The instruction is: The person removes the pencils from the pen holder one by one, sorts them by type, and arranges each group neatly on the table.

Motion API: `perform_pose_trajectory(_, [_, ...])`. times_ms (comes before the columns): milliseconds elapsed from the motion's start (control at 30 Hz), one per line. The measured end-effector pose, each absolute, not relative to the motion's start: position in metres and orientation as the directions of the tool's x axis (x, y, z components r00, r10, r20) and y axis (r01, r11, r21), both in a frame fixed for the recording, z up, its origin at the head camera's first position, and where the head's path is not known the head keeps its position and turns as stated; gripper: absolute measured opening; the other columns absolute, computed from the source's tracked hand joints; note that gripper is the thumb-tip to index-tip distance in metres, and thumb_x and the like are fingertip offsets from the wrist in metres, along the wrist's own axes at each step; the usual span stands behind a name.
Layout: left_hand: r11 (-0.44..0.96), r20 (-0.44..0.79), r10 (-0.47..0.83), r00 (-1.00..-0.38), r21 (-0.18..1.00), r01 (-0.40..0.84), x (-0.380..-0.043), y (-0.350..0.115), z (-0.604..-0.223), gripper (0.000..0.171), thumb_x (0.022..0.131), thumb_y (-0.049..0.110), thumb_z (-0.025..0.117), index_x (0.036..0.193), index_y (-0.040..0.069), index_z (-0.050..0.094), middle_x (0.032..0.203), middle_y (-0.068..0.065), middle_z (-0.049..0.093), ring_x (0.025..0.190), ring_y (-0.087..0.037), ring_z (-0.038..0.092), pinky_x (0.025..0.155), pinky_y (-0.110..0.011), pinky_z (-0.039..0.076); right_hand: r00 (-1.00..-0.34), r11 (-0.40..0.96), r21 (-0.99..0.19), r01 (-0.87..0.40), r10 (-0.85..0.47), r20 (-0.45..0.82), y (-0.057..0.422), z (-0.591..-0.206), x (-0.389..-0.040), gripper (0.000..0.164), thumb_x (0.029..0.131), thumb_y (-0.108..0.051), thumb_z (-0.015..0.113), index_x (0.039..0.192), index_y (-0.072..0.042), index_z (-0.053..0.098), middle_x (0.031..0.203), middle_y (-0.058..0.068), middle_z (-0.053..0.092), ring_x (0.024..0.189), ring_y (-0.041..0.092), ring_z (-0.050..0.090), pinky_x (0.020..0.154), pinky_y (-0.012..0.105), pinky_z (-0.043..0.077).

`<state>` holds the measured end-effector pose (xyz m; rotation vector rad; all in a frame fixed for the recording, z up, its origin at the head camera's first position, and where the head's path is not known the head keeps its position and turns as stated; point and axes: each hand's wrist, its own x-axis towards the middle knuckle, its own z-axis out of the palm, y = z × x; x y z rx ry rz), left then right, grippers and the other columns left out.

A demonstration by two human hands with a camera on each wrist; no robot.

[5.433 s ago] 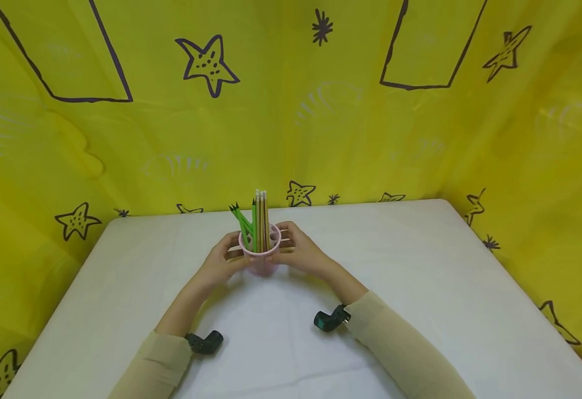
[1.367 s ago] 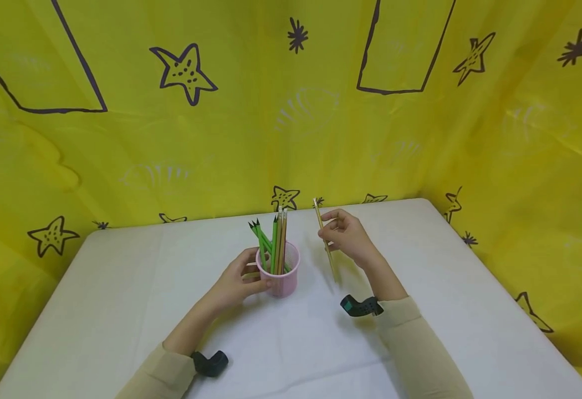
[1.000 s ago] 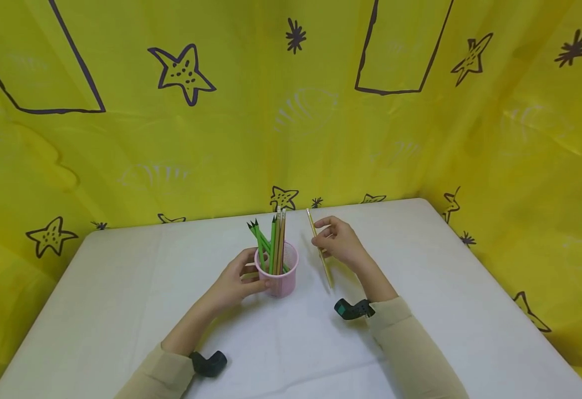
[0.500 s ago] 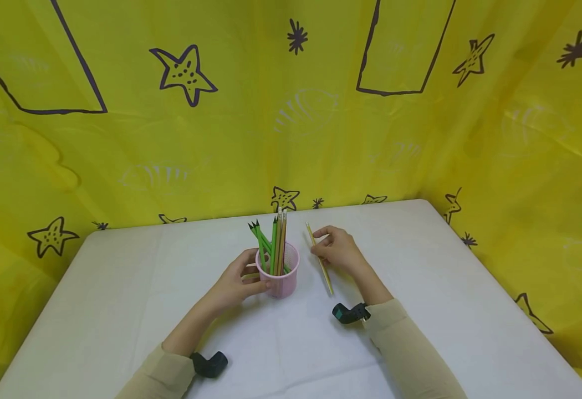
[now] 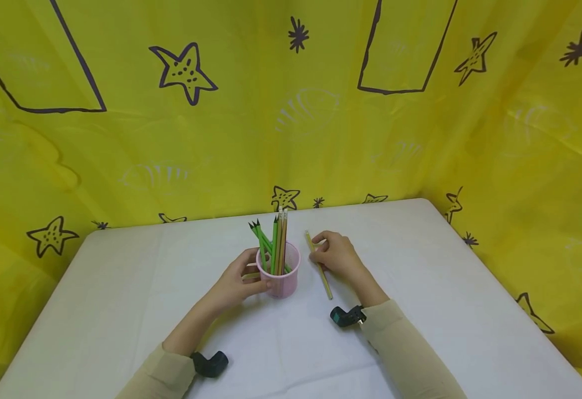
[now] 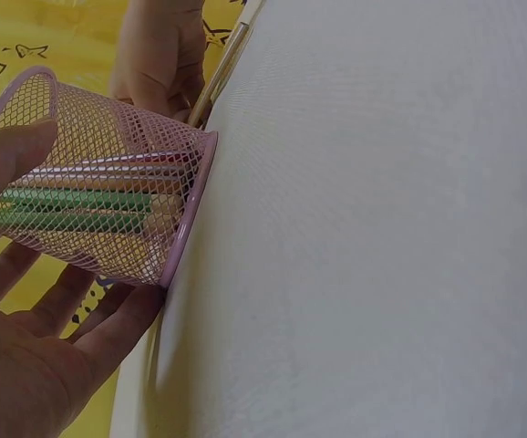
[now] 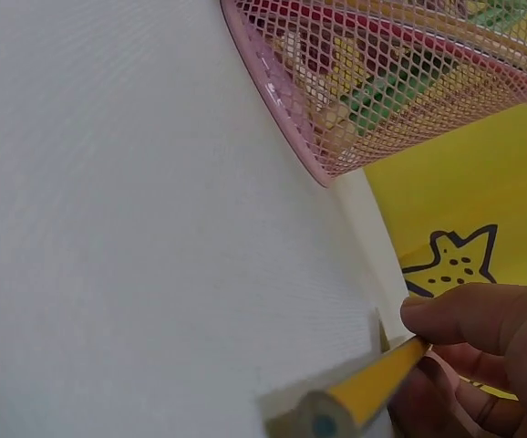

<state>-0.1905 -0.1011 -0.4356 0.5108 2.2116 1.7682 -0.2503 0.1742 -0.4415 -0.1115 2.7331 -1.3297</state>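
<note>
A pink mesh pencil cup (image 5: 283, 285) stands upright on the white table, with green pencils (image 5: 274, 244) and gold-brown pencils (image 5: 282, 238) leaning in it. My left hand (image 5: 236, 281) holds the cup from its left side, thumb in front and fingers behind, as the left wrist view also shows. Just right of the cup, my right hand (image 5: 338, 256) pinches a yellow pencil (image 5: 325, 282) between thumb and fingers. That pencil lies low along the tabletop, its near end close to the camera in the right wrist view.
The white table (image 5: 121, 299) reaches back to a yellow curtain (image 5: 251, 138) with starfish drawings, which also closes off the right side. A small black camera is worn on each wrist, over beige sleeves (image 5: 406, 349).
Both hands held the cup at first; then the right hand had a yellow pencil raised beside it. Since then it has lowered the pencil to the tabletop. The left hand stays on the cup.
</note>
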Motion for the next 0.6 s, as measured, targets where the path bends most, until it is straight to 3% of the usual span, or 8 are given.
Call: perform_pose_trajectory(600, [0.206,0.013,0.425,-0.905,0.972,0.111,-0.1900,-0.0996,-0.4359,0.076,0.084,0.012,0.080,0.148,0.011,0.038,0.146,-0.018,0.047,0.130,-0.040,0.052,0.107,-0.049,0.047,-0.988,0.675,-0.732,-0.095,-0.153,-0.014,0.1735,-0.4403,-0.2481,0.038,0.082,-0.014,0.078,0.117,-0.007,0.064,0.070,0.000,0.067,0.052,0.013,0.058,0.052,0.026,0.050])
